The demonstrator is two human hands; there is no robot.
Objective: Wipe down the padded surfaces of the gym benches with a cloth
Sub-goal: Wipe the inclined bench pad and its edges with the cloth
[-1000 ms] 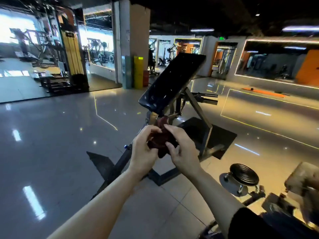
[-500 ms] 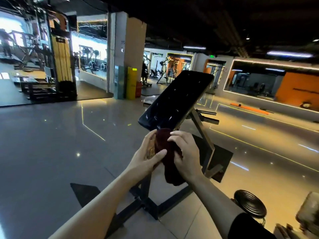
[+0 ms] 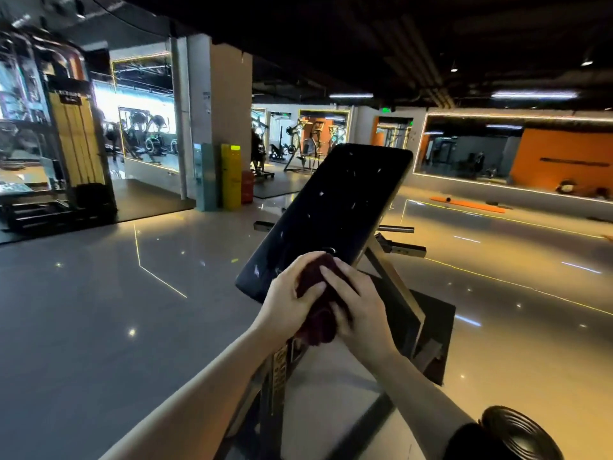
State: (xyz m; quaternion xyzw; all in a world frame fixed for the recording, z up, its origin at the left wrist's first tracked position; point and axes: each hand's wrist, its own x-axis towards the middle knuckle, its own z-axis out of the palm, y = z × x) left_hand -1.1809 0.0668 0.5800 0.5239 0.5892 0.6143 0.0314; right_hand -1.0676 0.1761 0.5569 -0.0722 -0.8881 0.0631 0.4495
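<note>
Both hands close their grip on one dark maroon cloth (image 3: pixel 315 313), a soft, nappy, bunched wad. The left hand (image 3: pixel 292 300) curls its fingers round the cloth's left side, thumb laid across the front folds. The right hand (image 3: pixel 360 310) wraps the right side, its fingers bent over the top of the bundle. A loose tail of fabric hangs below the two palms.

The cloth sits at the lower end of the bench pad (image 3: pixel 328 217), in front of its bottom edge; whether fabric presses the padding cannot be told. The pad is a long, rounded-cornered slab of smooth black vinyl, tilted steeply so its far end rises up and to the right. Its glossy skin carries small pale flecks and glints.

Beneath the pad, a bench frame (image 3: pixel 394 287) of flat metal bars slants down to a dark base plate on the floor, and a yellowish label strip shows on the front post under the hands. Short pegs jut out behind the pad on the right.

The floor (image 3: pixel 99 327) is polished grey tile, mirror-shiny, with thin yellow lines. A ribbed black round disc (image 3: pixel 520 433) lies at the lower right corner. Farther back stand a square pillar (image 3: pixel 219 121) and a yellow bin (image 3: pixel 231 175).
</note>
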